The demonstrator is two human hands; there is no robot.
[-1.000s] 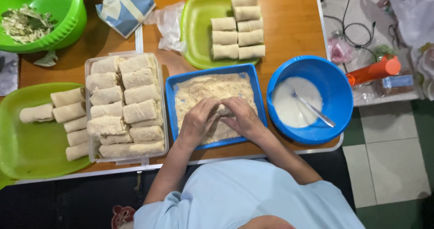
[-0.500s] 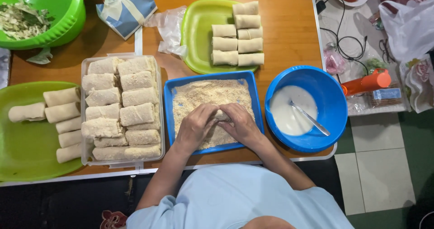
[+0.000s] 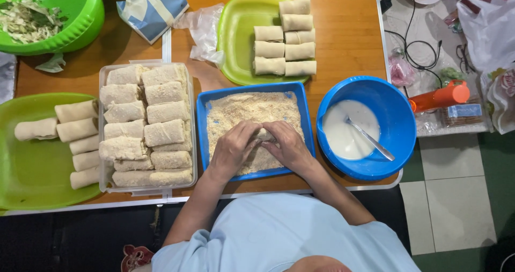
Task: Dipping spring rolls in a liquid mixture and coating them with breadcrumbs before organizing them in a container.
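Observation:
Both hands are down in a blue square tray point(image 3: 202, 123) filled with pale breadcrumbs. My left hand point(image 3: 234, 146) and my right hand point(image 3: 288, 145) cup a crumb-covered roll point(image 3: 263, 135) between them; only a small part of it shows between the fingers. Left of the tray a clear plastic box point(image 3: 102, 79) is packed with several breaded rolls point(image 3: 163, 132). A green plate point(image 3: 236, 41) behind the tray carries several smooth uncoated rolls point(image 3: 284, 44). To the right, a blue bowl point(image 3: 397, 116) holds white batter and a spoon point(image 3: 370, 139).
A green tray point(image 3: 27, 170) at the left holds several plain rolls. A green bowl point(image 3: 75, 20) of shredded cabbage sits at the back left, beside a blue-and-white pouch point(image 3: 152, 5) and a clear bag. An orange bottle point(image 3: 440, 96), cables and bags lie right of the wooden table point(image 3: 348, 30).
The hands stay in the crumb tray, pressing and turning the roll slightly. The view has shifted a little; nothing else moved.

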